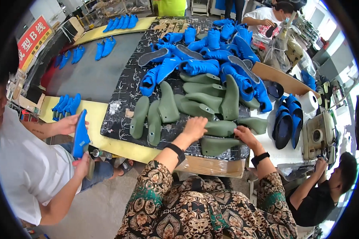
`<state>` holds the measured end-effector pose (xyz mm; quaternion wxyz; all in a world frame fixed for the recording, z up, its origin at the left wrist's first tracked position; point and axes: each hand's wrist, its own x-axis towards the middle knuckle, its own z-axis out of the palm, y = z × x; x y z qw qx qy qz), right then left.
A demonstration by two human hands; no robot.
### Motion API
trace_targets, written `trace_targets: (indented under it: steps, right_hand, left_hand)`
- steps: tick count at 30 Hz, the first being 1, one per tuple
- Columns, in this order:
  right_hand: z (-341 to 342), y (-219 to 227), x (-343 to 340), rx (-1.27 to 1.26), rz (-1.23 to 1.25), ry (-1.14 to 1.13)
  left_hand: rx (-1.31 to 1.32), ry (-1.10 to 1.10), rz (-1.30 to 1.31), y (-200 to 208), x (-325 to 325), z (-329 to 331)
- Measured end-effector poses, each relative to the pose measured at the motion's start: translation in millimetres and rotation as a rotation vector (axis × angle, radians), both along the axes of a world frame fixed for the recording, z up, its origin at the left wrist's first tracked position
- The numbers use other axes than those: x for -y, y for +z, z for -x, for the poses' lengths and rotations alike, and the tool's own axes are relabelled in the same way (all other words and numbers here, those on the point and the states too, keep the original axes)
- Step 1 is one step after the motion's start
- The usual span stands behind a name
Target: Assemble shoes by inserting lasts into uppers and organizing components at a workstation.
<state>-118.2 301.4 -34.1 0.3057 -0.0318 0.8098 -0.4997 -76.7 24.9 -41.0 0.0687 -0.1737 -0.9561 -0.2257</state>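
Green shoe lasts lie in a loose group on the dark, scuffed tabletop in front of me. My left hand [195, 128] has its fingers curled at the left end of one green shoe last [221, 128]. At that last's other end, my right hand [246, 136] is closed, fingers bent against it. Another shoe last [219, 146] lies just nearer me, its right end partly under my right hand. Beyond my hands, one last [229, 98] leans across the others, and two [139, 117] [154, 122] lie apart at the left. The undersides of both hands are hidden.
Blue shoes [195, 67] are piled behind the lasts. A worker at left holds a blue shoe [80, 135] beside a grey conveyor belt [91, 71] with yellow edges [125, 147]. Blue sandal-like pieces [294, 123] and a machine [319, 135] stand at right, near another worker.
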Motion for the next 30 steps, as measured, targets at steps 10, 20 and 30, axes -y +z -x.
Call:
trace_targets:
  steps: [10,20,30]
  right_hand:
    - [23.1,25.6,104.5,0.219,-0.001,0.081]
    - [24.1,14.3,131.8,0.452,0.115,0.1]
    - [-8.3,12.1,128.8,0.529,0.304,-0.321]
  left_hand:
    - [-0.237,0.265,-0.187,19.2,69.7,-78.2]
    - [-0.181,0.931,0.107,9.9,156.9,-91.6]
    - [-0.364,0.99,0.124,18.4,196.6,-67.7]
